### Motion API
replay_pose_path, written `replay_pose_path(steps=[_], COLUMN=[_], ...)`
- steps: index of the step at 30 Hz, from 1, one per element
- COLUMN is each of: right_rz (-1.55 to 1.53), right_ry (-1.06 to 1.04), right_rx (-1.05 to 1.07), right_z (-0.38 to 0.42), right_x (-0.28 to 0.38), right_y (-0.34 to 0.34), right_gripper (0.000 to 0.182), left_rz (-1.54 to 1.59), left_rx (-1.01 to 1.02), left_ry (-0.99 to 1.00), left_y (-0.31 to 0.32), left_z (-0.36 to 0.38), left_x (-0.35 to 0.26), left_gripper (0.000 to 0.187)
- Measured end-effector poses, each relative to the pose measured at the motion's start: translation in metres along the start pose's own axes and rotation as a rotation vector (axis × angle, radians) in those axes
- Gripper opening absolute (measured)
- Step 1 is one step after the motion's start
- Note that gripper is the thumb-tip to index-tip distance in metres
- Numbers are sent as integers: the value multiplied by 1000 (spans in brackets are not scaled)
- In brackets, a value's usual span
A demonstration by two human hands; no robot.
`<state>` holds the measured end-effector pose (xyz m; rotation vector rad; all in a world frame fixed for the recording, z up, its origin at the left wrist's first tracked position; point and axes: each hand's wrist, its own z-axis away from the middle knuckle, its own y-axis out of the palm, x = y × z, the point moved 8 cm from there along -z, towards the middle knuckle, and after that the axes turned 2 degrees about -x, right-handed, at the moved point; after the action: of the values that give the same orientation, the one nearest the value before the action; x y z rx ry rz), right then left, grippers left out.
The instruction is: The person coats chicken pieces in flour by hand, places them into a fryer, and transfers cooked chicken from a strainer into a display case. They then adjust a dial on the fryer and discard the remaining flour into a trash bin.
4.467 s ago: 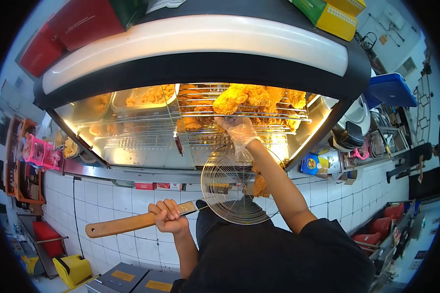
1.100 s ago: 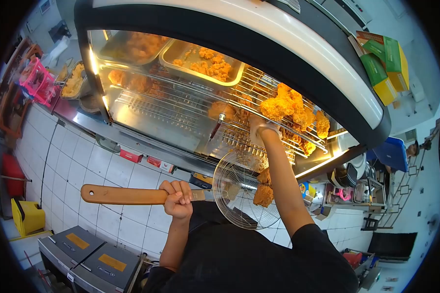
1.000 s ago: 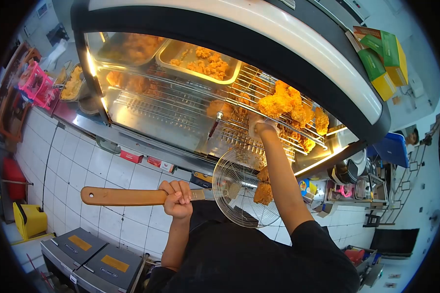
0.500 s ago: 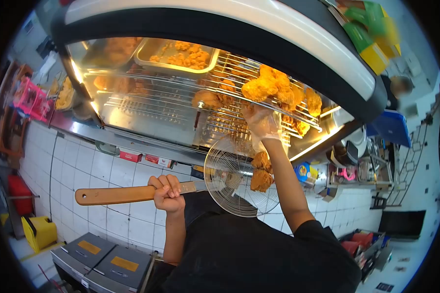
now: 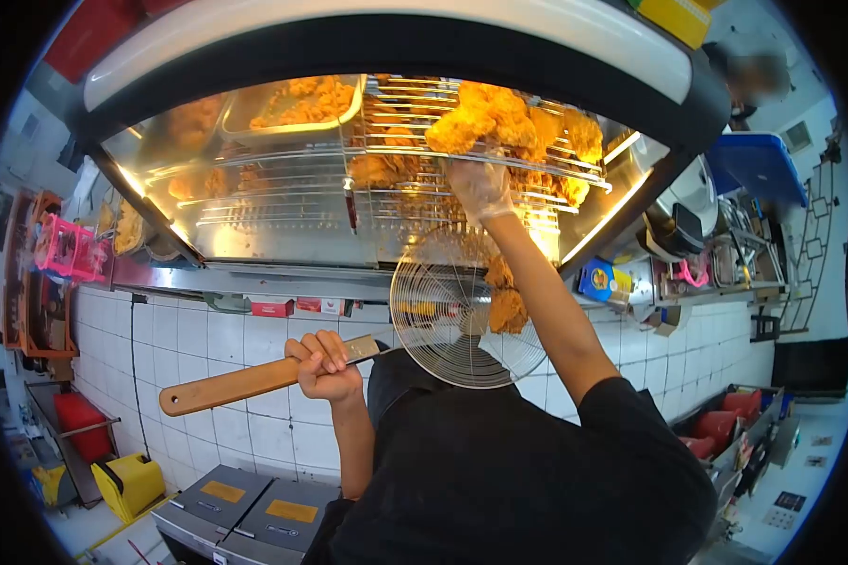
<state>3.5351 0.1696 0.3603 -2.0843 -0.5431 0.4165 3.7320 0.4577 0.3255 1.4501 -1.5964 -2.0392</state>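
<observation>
My left hand [image 5: 325,365] is closed around the handle of a wire spider strainer [image 5: 429,325], near where wood meets metal. Pieces of fried chicken [image 5: 508,311] lie on the strainer's right side, partly covered by my right forearm. Wearing a clear plastic glove, my right hand [image 5: 481,191] reaches into a lit food warmer [image 5: 292,240], under its upper wire rack. Its fingertips are hidden by the rack, so what it holds, if anything, does not show. Large fried chicken pieces [image 5: 485,115] rest on the upper rack, just above that hand; more chicken [image 5: 377,171] is on the lower rack.
A metal tray [image 5: 301,113] of small fried pieces stands in the warmer's upper left. The warmer's dark top frame [image 5: 386,58] arches over the opening. Behind my left elbow are grey lidded units [image 5: 245,518]. A blue container [image 5: 758,169] sits at right.
The view has shifted, with the warmer now further left. My right hand is further under the upper rack. The strainer's handle has tilted, its end lower, and my left hand keeps its grip.
</observation>
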Motion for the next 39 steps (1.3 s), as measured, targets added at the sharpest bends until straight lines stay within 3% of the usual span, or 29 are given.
replay_pose_path(steps=[1, 2, 4, 5, 6, 8, 10, 11, 13, 14, 16, 17, 20, 24, 25, 26, 28, 31, 33, 34, 35, 39], right_rz=[267, 267, 185, 378, 383, -168, -496, -497, -396, -396, -353, -487, -335, -451, -585, -588, -471, -319, -67, -70, -571, -204], right_ry=[-67, -57, -238, -241, -239, -279, -135, -141, -204, -195, -68, 17, -23, 75, 98, 90, -134, -184, -361, -357, -148, -137], right_rx=[130, 146, 114, 326, 339, 178, 524, 522, 891, 884, 811, 849, 835, 694, 491, 485, 124, 60, -56, -56, 64, 185], right_z=[6, 15, 29, 39, 54, 77, 102, 108, 139, 145, 156, 164, 177, 177, 158, 144, 107, 59, 41, 39, 39, 49], right_x=[3, -1, 7, 8, 6, 2, -13, -21, -26, -25, -33, -31, -16, -20, -17, -14, -3, 3, 14, 10, -6, 5], right_y=[8, 5, -16, -24, -29, -60, -59, -67, -57, -56, -42, -31, -5, 2, -21, -29, -70, -77, -67, -44, -5, -63], right_gripper=[40, 40, 45, 49, 49, 45, 42, 42, 47, 47, 67, 74, 71, 59, 53, 53, 51, 52, 53, 53, 53, 52], left_rz=[2, 6, -41, -36, -29, -15, -32, -31, -58, -57, -79, -68, -91, -91, -89, -87, -91, -94, -98, -103, -105, -96], left_rx=[9, 17, 38, 32, 23, 7, 17, 16, 46, 56, 72, 83, 195, 224, 227, 205, 184, 149, 126, 128, 136, 109], left_ry=[13, 26, 17, 24, 37, 42, 47, 53, 53, 50, 56, 49, 74, 67, 82, 73, 54, 41, 50, 48, 51, 61], left_y=[1, 2, 6, 6, 4, 1, 3, 5, 14, 16, 18, 23, 47, 53, 52, 47, 41, 36, 32, 32, 33, 25], left_z=[0, 1, 3, 4, 3, 3, 2, 2, 3, 2, 2, 2, 9, 5, 4, 2, 1, 1, 1, 2, 3, -1], left_x=[-1, -2, -2, -3, -3, -2, -3, -4, -5, -6, -6, -6, -9, -11, -12, -12, -9, -7, -8, -9, -9, -10], left_gripper=[21, 22, 22, 23, 23, 23, 23, 23, 23, 23, 23, 22, 21, 20, 20, 20, 20, 21, 22, 22, 22, 23])
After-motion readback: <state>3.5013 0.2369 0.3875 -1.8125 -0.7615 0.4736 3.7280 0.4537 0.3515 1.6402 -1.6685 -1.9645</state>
